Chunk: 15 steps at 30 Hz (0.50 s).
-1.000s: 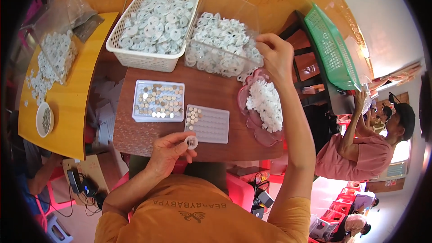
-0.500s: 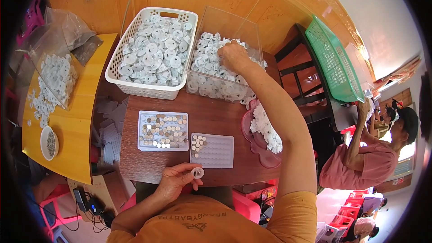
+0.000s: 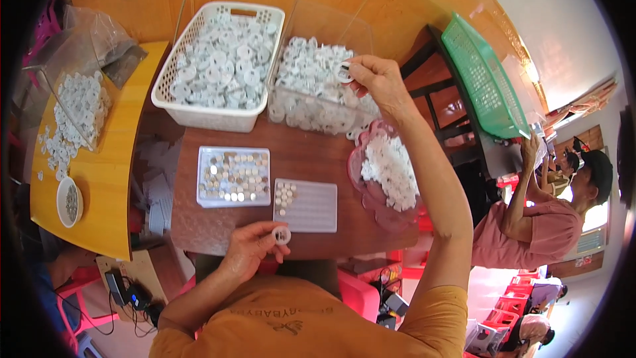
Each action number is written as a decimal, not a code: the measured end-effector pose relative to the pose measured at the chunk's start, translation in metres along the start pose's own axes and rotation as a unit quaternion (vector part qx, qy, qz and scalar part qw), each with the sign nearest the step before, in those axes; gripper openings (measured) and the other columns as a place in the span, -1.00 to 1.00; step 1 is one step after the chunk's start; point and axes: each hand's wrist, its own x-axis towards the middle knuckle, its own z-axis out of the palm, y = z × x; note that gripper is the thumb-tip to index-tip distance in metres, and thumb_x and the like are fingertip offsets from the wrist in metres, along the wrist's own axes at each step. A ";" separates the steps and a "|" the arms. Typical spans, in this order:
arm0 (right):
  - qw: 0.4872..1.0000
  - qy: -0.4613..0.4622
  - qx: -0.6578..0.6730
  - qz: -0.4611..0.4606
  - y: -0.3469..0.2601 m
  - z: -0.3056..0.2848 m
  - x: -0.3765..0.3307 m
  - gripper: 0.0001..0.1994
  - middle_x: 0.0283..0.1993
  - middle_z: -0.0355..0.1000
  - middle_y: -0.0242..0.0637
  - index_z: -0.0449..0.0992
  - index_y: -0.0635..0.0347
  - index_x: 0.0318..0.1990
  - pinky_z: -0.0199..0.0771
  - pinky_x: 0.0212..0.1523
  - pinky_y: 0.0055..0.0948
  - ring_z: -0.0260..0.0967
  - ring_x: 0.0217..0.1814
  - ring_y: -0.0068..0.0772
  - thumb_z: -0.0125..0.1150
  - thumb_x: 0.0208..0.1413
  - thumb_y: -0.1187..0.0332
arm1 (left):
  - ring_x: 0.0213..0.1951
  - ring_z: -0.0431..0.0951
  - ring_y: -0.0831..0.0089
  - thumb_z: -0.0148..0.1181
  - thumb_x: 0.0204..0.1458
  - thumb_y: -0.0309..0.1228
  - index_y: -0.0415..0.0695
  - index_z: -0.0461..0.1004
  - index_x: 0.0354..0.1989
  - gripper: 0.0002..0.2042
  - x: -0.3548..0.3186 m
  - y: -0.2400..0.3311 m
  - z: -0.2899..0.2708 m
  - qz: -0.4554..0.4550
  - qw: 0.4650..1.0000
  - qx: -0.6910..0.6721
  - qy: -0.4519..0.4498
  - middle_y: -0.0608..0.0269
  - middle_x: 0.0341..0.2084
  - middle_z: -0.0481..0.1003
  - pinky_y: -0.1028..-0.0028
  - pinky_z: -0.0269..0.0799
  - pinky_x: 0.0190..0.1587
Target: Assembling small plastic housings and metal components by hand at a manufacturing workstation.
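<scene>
Between the thumb and fingers of the left hand [image 3: 248,246] sits a small white ring [image 3: 281,235], pinched lightly at the near edge of the brown table [image 3: 318,152]. Just beyond that hand lies a flat grey tray [image 3: 311,207] with a few rows of small round pieces at its left end, and beside it, further to the left, a clear shallow box [image 3: 234,176] filled with tiny metal parts.

Far ahead, the right hand [image 3: 376,81] is stretched out over a clear tub [image 3: 317,93] of white rings, its fingers closed around another white piece [image 3: 344,71] held just above the heap. Left of that hand stands a white basket [image 3: 222,66] packed with the same kind of rings. Below the right forearm, nearer the body, rests a pink dish [image 3: 387,176] heaped with small white bits.

Off to the left of both hands, a yellow table [image 3: 109,159] carries scattered white rings, a clear bag and a little white bowl [image 3: 69,201]. To the right of the outstretched arm, a green basket [image 3: 483,79] leans, and a person in a pink shirt [image 3: 536,225] stands beyond it.
</scene>
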 end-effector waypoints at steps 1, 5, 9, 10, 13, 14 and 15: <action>0.997 -0.006 -0.048 -0.055 0.000 -0.001 -0.012 -0.80 -0.49 0.41 -0.45 0.54 0.31 -0.27 0.30 -0.48 -0.62 0.28 -0.49 -0.67 0.14 0.10 0.34 | -0.37 0.54 0.31 0.07 0.08 -0.52 -0.34 0.38 -0.02 -0.72 -0.004 -0.002 0.000 -0.005 1.000 0.003 0.018 0.04 -0.27 0.48 0.44 0.48 -0.42; 0.973 0.068 -0.177 -0.133 -0.001 -0.007 -0.025 -0.80 -0.53 0.45 -0.22 0.54 0.31 -0.33 0.37 -0.39 -0.38 0.41 -0.43 -0.32 0.09 0.04 0.35 | -0.35 0.55 0.33 0.07 0.08 -0.51 -0.36 0.38 -0.03 -0.71 0.001 0.004 0.004 0.016 1.000 0.008 -0.011 0.07 -0.27 0.48 0.48 0.45 -0.41; 0.906 0.056 -0.382 -0.175 0.017 -0.009 -0.011 -0.78 -0.37 0.48 -0.04 0.55 0.21 -0.31 0.39 -0.26 -0.20 0.42 -0.30 0.00 0.05 0.04 0.29 | -0.35 0.54 0.35 0.05 0.09 -0.53 -0.36 0.38 -0.02 -0.71 -0.003 0.000 0.004 0.016 1.000 0.009 -0.007 0.06 -0.27 0.48 0.50 0.44 -0.42; 0.875 0.020 -0.453 -0.168 0.022 -0.011 -0.003 -0.79 -0.35 0.49 -0.09 0.55 0.20 -0.26 0.39 -0.26 -0.28 0.43 -0.31 -0.08 0.07 0.05 0.30 | -0.36 0.54 0.35 0.05 0.10 -0.52 -0.37 0.37 -0.02 -0.71 -0.004 0.000 0.005 0.014 1.000 0.010 -0.003 0.06 -0.27 0.48 0.50 0.44 -0.43; 0.862 -0.002 -0.487 -0.141 0.026 -0.005 -0.001 -0.79 -0.36 0.49 -0.09 0.56 0.18 -0.30 0.38 -0.25 -0.22 0.41 -0.29 0.00 0.08 0.03 0.28 | -0.36 0.54 0.35 0.04 0.11 -0.52 -0.37 0.37 -0.01 -0.72 -0.009 -0.001 0.005 0.012 1.000 0.012 0.004 0.05 -0.27 0.48 0.51 0.43 -0.43; 0.850 0.013 -0.507 -0.141 0.025 -0.003 -0.003 -0.80 -0.39 0.48 -0.10 0.56 0.19 -0.31 0.38 -0.28 -0.22 0.41 -0.33 -0.02 0.11 0.01 0.29 | -0.36 0.54 0.35 0.03 0.11 -0.52 -0.38 0.36 -0.01 -0.72 -0.010 0.000 0.005 0.011 1.000 0.013 0.004 0.05 -0.27 0.48 0.51 0.42 -0.43; 0.851 0.012 -0.506 -0.141 0.021 0.002 -0.009 -0.80 -0.39 0.48 -0.10 0.56 0.19 -0.31 0.38 -0.28 -0.22 0.41 -0.33 -0.02 0.11 0.01 0.29 | -0.36 0.54 0.35 0.03 0.11 -0.52 -0.38 0.36 -0.01 -0.72 -0.012 -0.001 0.004 0.011 1.000 0.012 0.006 0.05 -0.27 0.48 0.51 0.42 -0.43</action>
